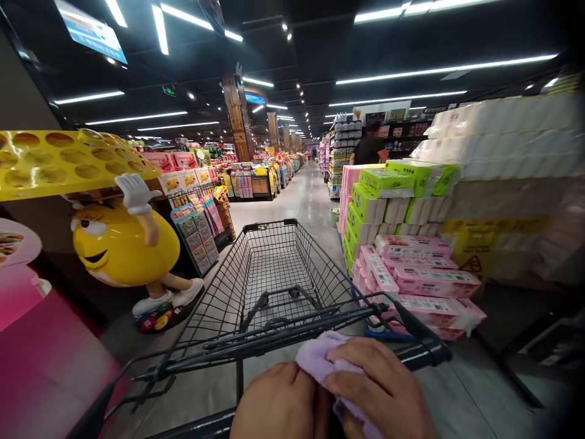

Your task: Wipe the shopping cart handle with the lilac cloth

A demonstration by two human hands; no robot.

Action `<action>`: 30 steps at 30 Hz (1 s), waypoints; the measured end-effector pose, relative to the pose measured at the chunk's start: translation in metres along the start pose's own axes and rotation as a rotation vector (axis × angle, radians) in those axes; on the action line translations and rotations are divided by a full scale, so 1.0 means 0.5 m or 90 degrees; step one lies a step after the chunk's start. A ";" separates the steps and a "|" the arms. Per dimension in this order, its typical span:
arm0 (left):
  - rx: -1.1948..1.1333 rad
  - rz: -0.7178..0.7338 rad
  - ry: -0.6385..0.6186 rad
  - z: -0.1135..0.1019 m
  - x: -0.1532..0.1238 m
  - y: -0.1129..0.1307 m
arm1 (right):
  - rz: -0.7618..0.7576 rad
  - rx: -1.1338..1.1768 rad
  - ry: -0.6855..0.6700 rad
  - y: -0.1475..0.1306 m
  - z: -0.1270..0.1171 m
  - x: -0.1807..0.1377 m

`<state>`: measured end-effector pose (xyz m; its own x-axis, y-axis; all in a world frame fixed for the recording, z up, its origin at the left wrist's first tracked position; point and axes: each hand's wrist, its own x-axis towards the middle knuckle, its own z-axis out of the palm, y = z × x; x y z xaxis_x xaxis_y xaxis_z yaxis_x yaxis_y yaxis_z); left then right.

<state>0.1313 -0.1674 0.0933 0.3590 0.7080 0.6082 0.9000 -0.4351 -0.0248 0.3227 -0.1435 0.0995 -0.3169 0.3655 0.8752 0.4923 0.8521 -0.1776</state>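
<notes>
A black wire shopping cart [274, 256] stands in front of me with nothing in its basket. Its handlebar [201, 427] crosses the bottom of the view. My left hand [276, 405] is closed around the middle of this bar, its fingertips mostly hidden. Close beside it on the right, my right hand [384, 390] is closed on a light purple cloth [320, 360] and presses it against the bar. Part of the cloth bunches up between the two hands, and another fold hangs below my right fingers.
Left of the cart stand a yellow candy figure [128, 244] and a pink display [50, 360]. Stacked pink tissue packs [425, 274] and green packs [365, 207] line the right side. Ahead runs an aisle [304, 189]; a person in black [368, 149] stands by the shelves.
</notes>
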 end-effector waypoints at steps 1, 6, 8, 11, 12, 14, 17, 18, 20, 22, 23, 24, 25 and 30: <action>0.013 -0.003 -0.006 0.001 0.001 0.003 | -0.002 -0.008 -0.013 0.007 -0.008 -0.005; 0.049 -0.006 -0.010 0.007 -0.006 0.006 | 0.109 -0.119 0.056 0.030 -0.035 -0.028; 0.051 -0.005 -0.010 0.006 -0.008 0.009 | 0.062 -0.093 0.042 0.020 -0.030 -0.032; 0.045 -0.009 -0.014 0.002 -0.009 0.016 | -0.016 -0.029 -0.018 0.005 -0.026 -0.041; 0.044 -0.017 -0.017 0.001 -0.009 0.019 | 0.007 -0.030 -0.019 0.004 -0.030 -0.046; 0.046 -0.040 -0.027 -0.001 -0.010 0.024 | 0.116 -0.070 0.029 0.006 -0.039 -0.056; 0.047 -0.057 -0.044 0.001 -0.010 0.027 | 0.208 -0.111 0.078 0.000 -0.039 -0.067; 0.046 -0.056 -0.047 0.002 -0.011 0.026 | 0.185 -0.094 0.050 -0.006 -0.035 -0.069; 0.045 -0.049 -0.052 0.002 -0.011 0.024 | 0.103 -0.045 -0.033 -0.014 -0.030 -0.070; 0.047 -0.043 -0.058 0.002 -0.010 0.022 | 0.074 -0.026 -0.062 -0.009 -0.034 -0.073; 0.049 -0.040 -0.061 0.001 -0.010 0.022 | 0.098 -0.040 -0.041 -0.002 -0.041 -0.076; 0.052 -0.039 -0.064 0.001 -0.009 0.022 | 0.138 -0.068 -0.001 0.008 -0.048 -0.080; 0.055 -0.037 -0.065 0.000 -0.008 0.022 | 0.186 -0.104 0.047 0.017 -0.056 -0.084; 0.069 -0.032 -0.046 0.002 -0.005 0.022 | 0.168 -0.160 0.076 0.011 -0.052 -0.104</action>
<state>0.1405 -0.1735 0.0907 0.3260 0.7672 0.5524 0.9374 -0.3383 -0.0834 0.3632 -0.1676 0.0647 -0.0636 0.5008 0.8632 0.7330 0.6105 -0.3002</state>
